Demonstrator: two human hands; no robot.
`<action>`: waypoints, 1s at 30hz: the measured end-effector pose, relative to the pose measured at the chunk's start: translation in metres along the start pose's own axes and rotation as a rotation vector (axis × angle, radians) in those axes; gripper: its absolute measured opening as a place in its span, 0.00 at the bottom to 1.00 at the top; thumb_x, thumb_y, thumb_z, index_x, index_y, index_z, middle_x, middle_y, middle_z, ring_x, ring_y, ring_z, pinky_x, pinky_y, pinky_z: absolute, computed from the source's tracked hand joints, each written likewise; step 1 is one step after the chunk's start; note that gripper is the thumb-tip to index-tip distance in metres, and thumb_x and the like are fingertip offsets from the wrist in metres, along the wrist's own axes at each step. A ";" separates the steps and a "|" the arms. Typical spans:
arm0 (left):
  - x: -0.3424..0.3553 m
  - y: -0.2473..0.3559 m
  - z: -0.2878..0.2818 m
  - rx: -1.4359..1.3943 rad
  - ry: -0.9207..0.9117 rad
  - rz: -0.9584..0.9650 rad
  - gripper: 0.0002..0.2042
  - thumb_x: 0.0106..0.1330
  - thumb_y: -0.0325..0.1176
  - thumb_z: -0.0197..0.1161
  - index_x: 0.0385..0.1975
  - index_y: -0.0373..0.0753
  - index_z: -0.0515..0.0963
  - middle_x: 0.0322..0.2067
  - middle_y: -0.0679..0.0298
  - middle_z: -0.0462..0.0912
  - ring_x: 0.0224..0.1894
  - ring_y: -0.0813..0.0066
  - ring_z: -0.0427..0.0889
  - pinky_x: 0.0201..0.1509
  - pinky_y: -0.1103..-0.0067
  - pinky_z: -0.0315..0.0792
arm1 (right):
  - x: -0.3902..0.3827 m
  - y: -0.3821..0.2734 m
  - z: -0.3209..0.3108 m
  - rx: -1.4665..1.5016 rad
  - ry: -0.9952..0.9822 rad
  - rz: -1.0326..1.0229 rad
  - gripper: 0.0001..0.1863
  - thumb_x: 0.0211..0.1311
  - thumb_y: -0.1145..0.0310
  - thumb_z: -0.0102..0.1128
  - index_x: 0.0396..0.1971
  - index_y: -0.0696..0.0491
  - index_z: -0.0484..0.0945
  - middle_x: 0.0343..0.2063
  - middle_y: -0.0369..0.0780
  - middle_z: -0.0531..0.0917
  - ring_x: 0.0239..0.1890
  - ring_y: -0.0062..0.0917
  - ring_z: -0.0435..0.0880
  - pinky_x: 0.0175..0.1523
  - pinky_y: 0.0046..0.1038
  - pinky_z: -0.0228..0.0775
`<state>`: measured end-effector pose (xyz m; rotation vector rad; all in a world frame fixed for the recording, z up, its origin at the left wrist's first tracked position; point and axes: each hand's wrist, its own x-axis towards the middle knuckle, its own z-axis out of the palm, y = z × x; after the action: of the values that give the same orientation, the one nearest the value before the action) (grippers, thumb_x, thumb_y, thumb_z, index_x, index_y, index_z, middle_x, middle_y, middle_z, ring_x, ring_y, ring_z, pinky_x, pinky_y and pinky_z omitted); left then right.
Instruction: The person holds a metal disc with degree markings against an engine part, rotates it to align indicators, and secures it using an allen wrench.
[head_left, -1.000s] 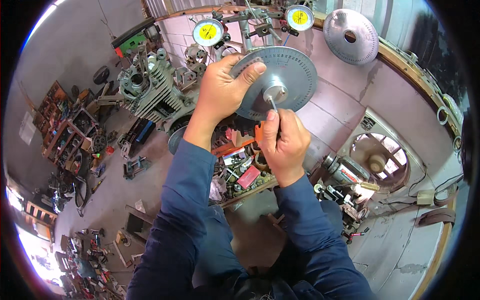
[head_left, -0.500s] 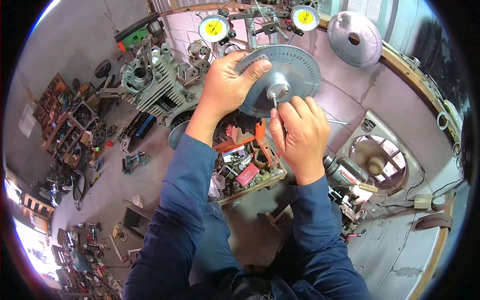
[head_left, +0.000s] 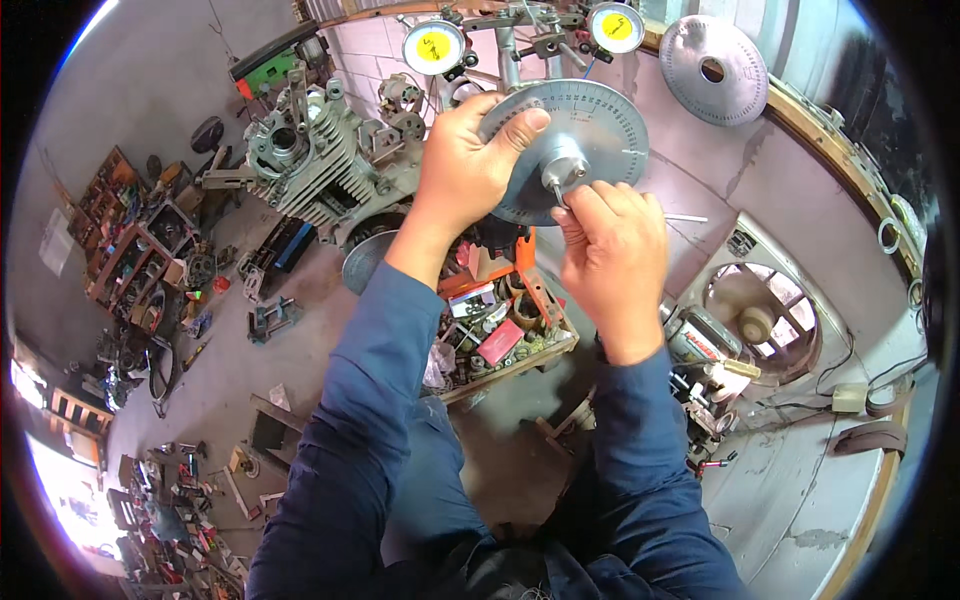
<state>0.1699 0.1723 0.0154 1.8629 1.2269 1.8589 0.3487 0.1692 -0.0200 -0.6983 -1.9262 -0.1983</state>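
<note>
A silver degree wheel (head_left: 610, 125) with fine markings round its rim stands tilted before me. My left hand (head_left: 465, 165) grips its left edge, thumb on the face and fingers behind. A round metal hub (head_left: 563, 160) sticks out from the wheel's middle. In my right hand (head_left: 620, 260), thumb and fingers pinch what looks like a hex key (head_left: 559, 194), whose end meets the side of the hub. A thin straight rod (head_left: 686, 218) shows beyond the right hand; it may be the key's long arm. My palm hides how the two join.
Two dial gauges (head_left: 433, 46) (head_left: 616, 27) sit on a stand behind the wheel. Left is a finned engine (head_left: 315, 165). Below, a wooden tray (head_left: 500, 378) holds parts and a red box (head_left: 500, 342). A second disc (head_left: 712, 70) and a fan (head_left: 757, 322) are right.
The view has shifted slightly. The hex key leans more at the hub than before, and my right hand has moved a little up and right. My left hand keeps its hold on the wheel.
</note>
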 end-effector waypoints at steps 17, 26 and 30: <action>-0.004 -0.010 -0.006 -0.091 -0.023 -0.017 0.17 0.70 0.43 0.69 0.42 0.32 0.82 0.33 0.71 0.83 0.35 0.85 0.76 0.41 0.82 0.73 | -0.019 -0.011 0.009 0.205 0.095 0.188 0.05 0.62 0.71 0.63 0.35 0.54 0.78 0.27 0.41 0.78 0.33 0.39 0.76 0.40 0.39 0.62; -0.024 -0.029 0.013 -0.242 0.114 0.134 0.18 0.69 0.41 0.70 0.47 0.31 0.81 0.39 0.66 0.85 0.41 0.81 0.80 0.49 0.80 0.73 | -0.029 0.015 0.011 0.296 0.236 0.021 0.09 0.61 0.80 0.57 0.40 0.55 0.78 0.32 0.44 0.79 0.38 0.41 0.77 0.47 0.38 0.65; -0.017 -0.027 0.012 -0.070 0.242 0.084 0.18 0.65 0.41 0.74 0.43 0.31 0.82 0.36 0.66 0.87 0.37 0.82 0.81 0.45 0.81 0.75 | -0.064 0.008 0.020 0.581 0.095 0.305 0.07 0.61 0.81 0.56 0.38 0.58 0.78 0.33 0.46 0.82 0.36 0.46 0.81 0.41 0.40 0.72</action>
<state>0.1729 0.1817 -0.0171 1.7170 1.1523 2.1950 0.3567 0.1601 -0.0868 -0.5608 -1.6419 0.4929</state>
